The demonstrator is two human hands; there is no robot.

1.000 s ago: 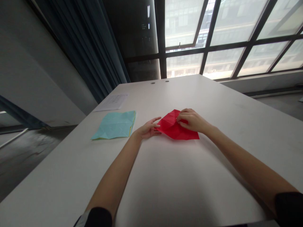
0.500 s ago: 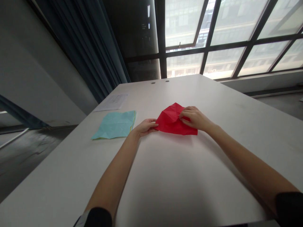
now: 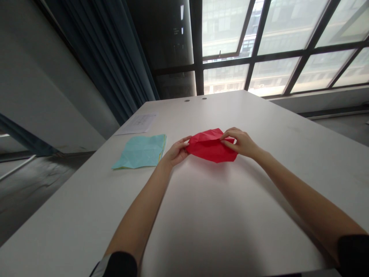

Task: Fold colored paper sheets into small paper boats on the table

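A creased sheet of red paper (image 3: 211, 149) is held between both hands, just above the white table (image 3: 207, 215). Its upper part folds over, making a crease across the width. My left hand (image 3: 178, 151) pinches the left corner between thumb and fingers. At the right end, my right hand (image 3: 238, 141) grips the upper layer with thumb and index finger; part of the paper's right edge is hidden behind it. Left of my left hand lies a small stack of light blue paper (image 3: 141, 151), with a yellow edge showing beneath.
Farther back on the left, a printed white sheet (image 3: 137, 124) lies flat on the table. Two small dark round spots (image 3: 187, 100) are near the far edge. Beyond stand a dark blue curtain (image 3: 115, 57) and dark-framed windows (image 3: 225, 77).
The peaked top of the red paper has come down into a flatter fold, and its lower edge now curves. My left hand has risen slightly; my right hand has shifted a little right.
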